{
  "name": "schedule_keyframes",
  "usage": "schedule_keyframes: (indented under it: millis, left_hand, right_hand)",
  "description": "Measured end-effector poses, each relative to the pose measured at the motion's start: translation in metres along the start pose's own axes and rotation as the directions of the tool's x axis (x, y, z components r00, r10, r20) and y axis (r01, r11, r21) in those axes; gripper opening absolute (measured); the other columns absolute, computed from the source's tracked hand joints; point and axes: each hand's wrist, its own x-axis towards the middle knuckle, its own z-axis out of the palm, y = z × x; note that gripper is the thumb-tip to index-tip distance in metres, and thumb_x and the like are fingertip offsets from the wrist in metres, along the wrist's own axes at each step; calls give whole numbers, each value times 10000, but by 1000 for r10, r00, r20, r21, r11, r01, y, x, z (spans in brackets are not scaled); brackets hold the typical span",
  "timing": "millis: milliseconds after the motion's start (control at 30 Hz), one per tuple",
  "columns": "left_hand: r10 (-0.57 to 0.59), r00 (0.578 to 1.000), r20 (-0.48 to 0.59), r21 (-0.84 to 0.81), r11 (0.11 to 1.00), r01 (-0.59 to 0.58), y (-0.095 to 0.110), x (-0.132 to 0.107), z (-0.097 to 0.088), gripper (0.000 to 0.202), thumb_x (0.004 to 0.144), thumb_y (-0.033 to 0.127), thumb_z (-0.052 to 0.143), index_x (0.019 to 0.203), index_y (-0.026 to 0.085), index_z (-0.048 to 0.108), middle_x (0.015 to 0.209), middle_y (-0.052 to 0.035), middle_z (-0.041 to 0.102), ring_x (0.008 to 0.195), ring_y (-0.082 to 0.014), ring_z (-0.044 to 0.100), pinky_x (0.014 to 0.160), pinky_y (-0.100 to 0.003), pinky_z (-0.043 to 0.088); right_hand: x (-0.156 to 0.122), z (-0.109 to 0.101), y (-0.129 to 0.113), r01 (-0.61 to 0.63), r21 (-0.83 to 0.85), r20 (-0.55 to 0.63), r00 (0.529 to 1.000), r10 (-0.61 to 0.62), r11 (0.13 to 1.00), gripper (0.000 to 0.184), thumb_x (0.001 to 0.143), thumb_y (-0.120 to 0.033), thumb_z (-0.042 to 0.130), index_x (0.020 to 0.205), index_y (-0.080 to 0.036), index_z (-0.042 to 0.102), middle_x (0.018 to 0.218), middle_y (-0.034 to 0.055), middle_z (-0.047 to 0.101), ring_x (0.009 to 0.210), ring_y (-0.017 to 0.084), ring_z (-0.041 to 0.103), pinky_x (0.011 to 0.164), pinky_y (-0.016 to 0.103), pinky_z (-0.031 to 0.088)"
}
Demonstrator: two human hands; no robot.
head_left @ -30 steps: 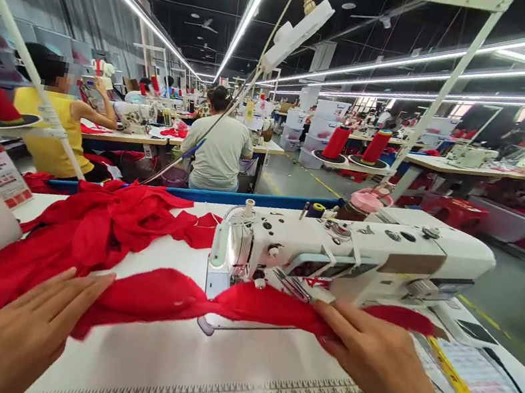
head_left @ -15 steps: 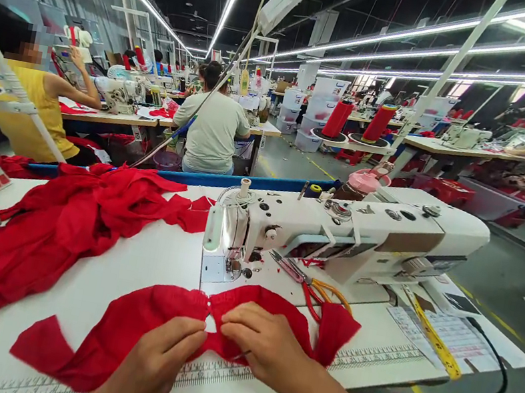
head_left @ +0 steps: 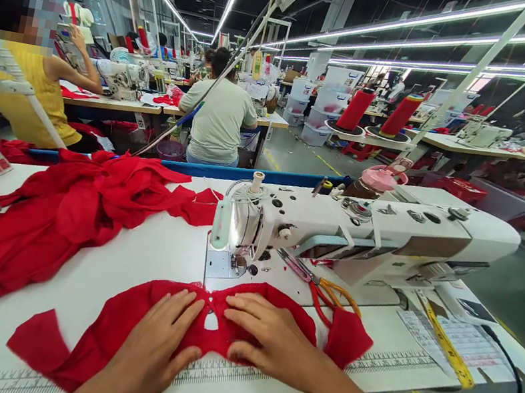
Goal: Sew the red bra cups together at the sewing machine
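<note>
A red fabric piece (head_left: 121, 304) lies across the table's front, just before the sewing machine's (head_left: 441, 218) needle area. At its middle is a small gap through which the white table shows. My left hand (head_left: 159, 334) rests on the cloth left of this gap, fingers stretched out and thumb apart, pointing down to the table edge. To the right of the gap, my right hand (head_left: 271, 337) lies on the same cloth with its fingers extended and thumb spread. Both palms face down; the cloth beneath them is hidden.
Scissors (head_left: 322, 288) with orange and red handles lie beside the machine. A large heap of red cloth (head_left: 73, 204) covers the table's left. On the right are a yellow tape measure (head_left: 445, 340) and printed papers (head_left: 480, 343). Co-workers sit at machines beyond the blue-edged table back.
Both hands have gone from pinching the cloth beside the gap to lying with fingers spread on it. The gap shows more fully. The camera view has shifted slightly.
</note>
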Motion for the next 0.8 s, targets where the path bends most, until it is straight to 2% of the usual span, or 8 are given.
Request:
schedule_keyframes:
  millis: [100, 167, 267, 367, 500, 567, 700, 800]
  left_hand:
    - [18, 1000, 7, -110, 994, -17, 6, 14, -13, 313, 997, 227, 515, 1301, 209, 585, 1286, -101, 681, 1184, -235, 662, 986, -371, 590]
    - [59, 998, 21, -154, 986, -55, 5, 19, -13, 284, 994, 186, 507, 1262, 204, 600, 1247, -89, 694, 1161, -212, 669, 992, -339, 584]
    - [64, 996, 61, -88, 994, -59, -6, 16, -4, 508, 909, 299, 684, 1390, 218, 540, 1396, -113, 630, 1281, -297, 606, 1044, -443, 560]
    - [-15, 988, 156, 16, 1000, 12, -14, 13, 2, 767, 805, 428, 797, 1472, 212, 486, 1507, -136, 538, 1359, -363, 534, 1088, -549, 502]
    - [-96, 949, 299, 97, 993, 70, -10, 17, -3, 858, 785, 463, 808, 1505, 163, 450, 1555, -148, 456, 1401, -377, 481, 1119, -615, 434]
    - [-104, 937, 333, 117, 991, 68, -8, 18, -5, 854, 806, 467, 787, 1520, 171, 424, 1569, -139, 423, 1416, -378, 459, 1117, -643, 420]
    - [-46, 964, 262, 124, 992, 13, -15, 10, 2, 911, 851, 560, 707, 1586, 255, 263, 1595, -97, 383, 1428, -364, 448, 1106, -691, 399]
    - [26, 981, 191, 130, 990, -52, -25, 2, 8, 960, 881, 617, 636, 1613, 270, 122, 1611, -79, 368, 1434, -331, 448, 1166, -669, 315]
  right_hand:
    - [11, 2, 2, 124, -13, -75, 989, -125, 992, 297, 981, -294, 618, 1265, -227, 672, 1372, 57, 646, 1298, 210, 555, 1059, 356, 492]
    - [17, 4, 4, 167, -8, -63, 984, -167, 986, 318, 961, -316, 655, 1260, -209, 673, 1354, 67, 660, 1295, 211, 560, 1080, 353, 474]
    - [22, 4, 8, 124, 6, 19, 992, -125, 992, 575, 874, -500, 736, 1358, -213, 616, 1450, 102, 586, 1370, 274, 500, 1089, 417, 469]
    - [21, 0, 10, 24, 40, 120, 992, -28, 999, 761, 839, -642, 697, 1468, -256, 513, 1543, 94, 481, 1448, 324, 397, 1088, 493, 463]
    - [19, -4, 10, -60, 101, 183, 982, 41, 993, 860, 821, -675, 692, 1534, -283, 413, 1586, 94, 409, 1478, 343, 343, 1137, 543, 391]
    - [19, -5, 11, -79, 125, 191, 980, 55, 989, 884, 813, -681, 696, 1544, -286, 393, 1595, 98, 391, 1480, 346, 337, 1141, 539, 385]
    - [21, -8, 11, -96, 137, 224, 972, 63, 986, 908, 803, -682, 701, 1550, -275, 382, 1602, 99, 368, 1484, 354, 328, 1141, 545, 386]
    - [21, -10, 10, -114, 103, 271, 959, 83, 988, 882, 833, -652, 677, 1555, -242, 376, 1610, 98, 343, 1490, 357, 311, 1133, 563, 397]
